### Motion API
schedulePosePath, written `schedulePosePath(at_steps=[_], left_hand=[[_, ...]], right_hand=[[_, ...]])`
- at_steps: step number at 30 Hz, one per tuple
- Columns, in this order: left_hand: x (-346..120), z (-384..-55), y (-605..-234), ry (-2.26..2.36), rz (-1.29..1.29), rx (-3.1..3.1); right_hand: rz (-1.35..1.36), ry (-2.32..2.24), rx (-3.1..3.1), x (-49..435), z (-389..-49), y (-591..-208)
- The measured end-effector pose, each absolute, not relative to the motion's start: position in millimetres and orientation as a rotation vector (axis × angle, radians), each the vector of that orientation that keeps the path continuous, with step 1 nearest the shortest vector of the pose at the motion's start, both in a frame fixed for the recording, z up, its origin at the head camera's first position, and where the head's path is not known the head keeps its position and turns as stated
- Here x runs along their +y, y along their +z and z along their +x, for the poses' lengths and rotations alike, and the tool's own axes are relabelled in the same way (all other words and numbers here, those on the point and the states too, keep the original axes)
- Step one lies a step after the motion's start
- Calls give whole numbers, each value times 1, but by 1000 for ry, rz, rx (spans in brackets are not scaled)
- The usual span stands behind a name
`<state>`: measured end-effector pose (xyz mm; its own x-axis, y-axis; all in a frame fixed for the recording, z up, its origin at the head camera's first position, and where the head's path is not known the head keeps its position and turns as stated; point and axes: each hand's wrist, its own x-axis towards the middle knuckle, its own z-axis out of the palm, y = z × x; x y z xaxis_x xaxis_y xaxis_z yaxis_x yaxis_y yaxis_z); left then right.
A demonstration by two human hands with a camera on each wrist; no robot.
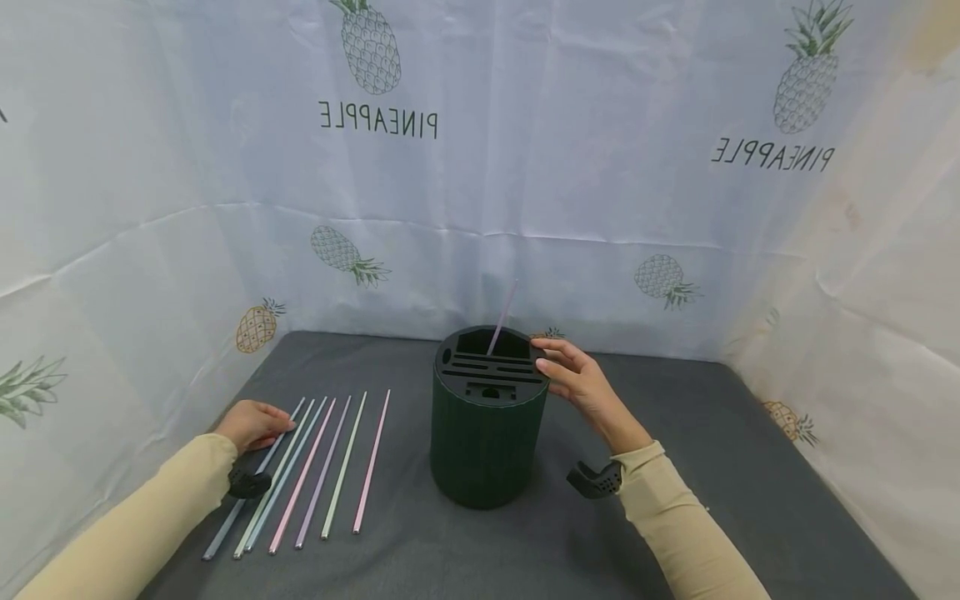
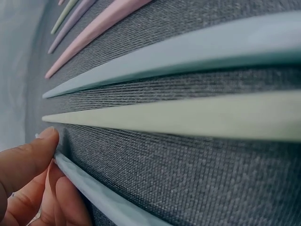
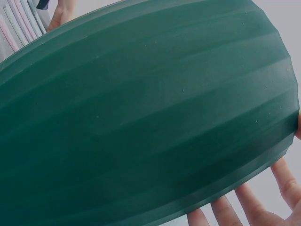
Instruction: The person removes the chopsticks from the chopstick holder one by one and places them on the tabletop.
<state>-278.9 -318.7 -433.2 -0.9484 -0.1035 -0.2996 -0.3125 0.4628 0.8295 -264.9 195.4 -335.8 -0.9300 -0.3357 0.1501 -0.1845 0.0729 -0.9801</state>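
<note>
My left hand (image 1: 255,423) pinches the far end of the leftmost blue chopstick (image 2: 101,192) between thumb and fingers. In the left wrist view a pale green chopstick (image 2: 188,114) lies just beside it. Other chopsticks in blue, pink (image 1: 303,476), purple and green lie roughly side by side to the right of that hand. A dark green round utensil holder (image 1: 486,454) with a slotted black top stands upright in the middle. One pale purple chopstick (image 1: 503,317) leans in its large rear compartment. My right hand (image 1: 588,390) touches the holder's right rim with extended, spread fingers.
A dark grey cloth (image 1: 645,550) covers the table. White curtains (image 1: 525,183) printed with pineapples hang behind and at both sides. Each wrist carries a small black camera mount (image 1: 596,480).
</note>
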Motion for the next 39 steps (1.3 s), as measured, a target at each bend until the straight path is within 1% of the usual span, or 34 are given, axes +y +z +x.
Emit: schedulePosePath(at_steps=[6, 18, 32, 39], left_hand=[[-318, -282, -437, 1437, -355, 2545], [-312, -282, -434, 1323, -383, 2595], [-313, -280, -432, 1395, -357, 2552], [-322, -274, -428, 1555, -301, 2433]], right_hand=[[-535, -1996, 2220, 196, -265, -336], [-547, -1984, 2218, 198, -266, -336], [-527, -1994, 2207, 197, -266, -336], [-565, -1963, 2234, 197, -265, -336]])
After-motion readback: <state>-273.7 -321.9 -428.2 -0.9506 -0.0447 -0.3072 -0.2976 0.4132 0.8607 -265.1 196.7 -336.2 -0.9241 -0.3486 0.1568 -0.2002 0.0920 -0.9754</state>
